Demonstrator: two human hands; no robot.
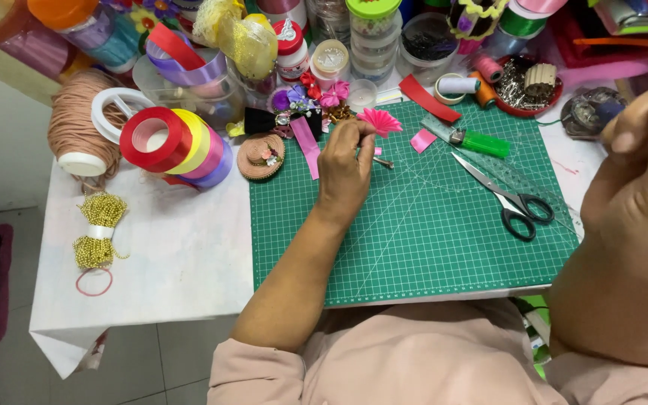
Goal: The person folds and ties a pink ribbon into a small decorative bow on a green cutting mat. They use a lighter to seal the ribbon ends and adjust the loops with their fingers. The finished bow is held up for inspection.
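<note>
One left hand [345,166] outstretched, fingertips pinching pink ribbon flower [380,121]; right hand [635,187] raised.

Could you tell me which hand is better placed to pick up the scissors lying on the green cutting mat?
Probably the right hand: it is free and nearer the scissors, while the left hand holds a pink ribbon flower.

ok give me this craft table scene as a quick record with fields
setting: white table with a green cutting mat
left hand: left hand pinches a pink ribbon flower over the mat's far edge
right hand: right hand raised close to the camera, off the mat, holding nothing that can be seen
on mat: black-handled scissors, green lighter, small pink ribbon square
left of mat: stacked ribbon rolls, small straw hat, gold bead chain, pink cord spool
back: jars and thread spools, crowded
</note>
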